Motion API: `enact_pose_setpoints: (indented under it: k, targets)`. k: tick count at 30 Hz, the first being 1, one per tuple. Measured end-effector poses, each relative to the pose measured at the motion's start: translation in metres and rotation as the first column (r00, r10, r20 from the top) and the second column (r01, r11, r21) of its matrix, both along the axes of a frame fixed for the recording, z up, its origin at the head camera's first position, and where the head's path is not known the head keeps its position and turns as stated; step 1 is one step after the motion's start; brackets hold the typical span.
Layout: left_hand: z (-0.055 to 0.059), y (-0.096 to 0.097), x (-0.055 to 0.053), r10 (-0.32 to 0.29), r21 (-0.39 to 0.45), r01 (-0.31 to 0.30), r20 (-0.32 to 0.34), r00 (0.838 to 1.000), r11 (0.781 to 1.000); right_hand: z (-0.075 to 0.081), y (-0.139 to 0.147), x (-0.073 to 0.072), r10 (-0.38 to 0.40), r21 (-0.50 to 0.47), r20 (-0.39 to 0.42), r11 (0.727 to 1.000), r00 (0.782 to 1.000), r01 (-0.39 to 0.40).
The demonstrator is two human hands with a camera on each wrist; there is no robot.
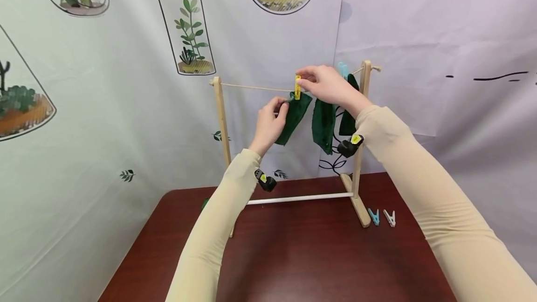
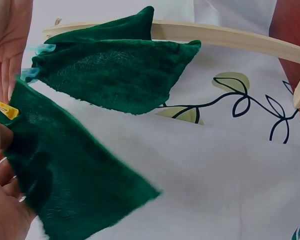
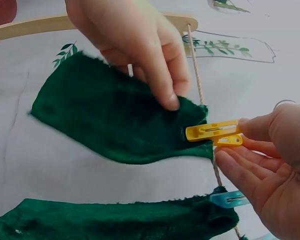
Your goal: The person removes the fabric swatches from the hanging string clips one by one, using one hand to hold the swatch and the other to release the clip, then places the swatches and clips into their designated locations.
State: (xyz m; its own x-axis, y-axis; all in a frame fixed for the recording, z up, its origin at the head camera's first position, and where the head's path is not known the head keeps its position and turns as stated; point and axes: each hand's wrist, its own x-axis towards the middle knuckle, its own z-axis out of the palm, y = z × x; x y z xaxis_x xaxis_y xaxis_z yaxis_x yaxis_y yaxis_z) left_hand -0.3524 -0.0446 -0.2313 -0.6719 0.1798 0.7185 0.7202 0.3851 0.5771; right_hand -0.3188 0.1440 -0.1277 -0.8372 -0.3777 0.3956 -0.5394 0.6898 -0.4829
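A cord [image 1: 256, 88] runs between two wooden posts, and a green cloth [image 1: 293, 115] hangs at its middle. My left hand [image 1: 270, 122] pinches this cloth by its upper left side, close to the cord. In my right hand [image 1: 327, 85] I hold a yellow clothespin [image 3: 210, 131] between thumb and fingers; its jaws sit over the cloth's top edge at the cord. To the right hang a second green cloth [image 1: 323, 127] and a third green cloth [image 1: 349, 125], partly behind my right wrist. Light blue clothespins [image 2: 30, 74] hold their tops.
The right post [image 1: 356, 171] and left post [image 1: 222, 120] stand on a dark red table [image 1: 293, 255], joined low by a white bar [image 1: 302, 198]. Right of the stand lie a blue clothespin [image 1: 374, 216] and a white clothespin [image 1: 390, 218]. A printed curtain [image 1: 126, 106] hangs behind.
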Motion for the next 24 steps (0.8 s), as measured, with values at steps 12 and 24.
enact_pose_setpoints:
  k: [12,24]
  targets:
    - [-0.003,-0.001,0.003,-0.024,0.002,0.024,-0.011,1.000,1.000,-0.005,0.000,0.001,-0.029,-0.083,-0.061,0.996,0.998,0.024]
    - [-0.006,-0.001,0.004,-0.039,0.010,0.038,0.070,0.997,0.999,-0.011,0.002,0.003,-0.055,-0.146,-0.191,0.989,0.980,0.027]
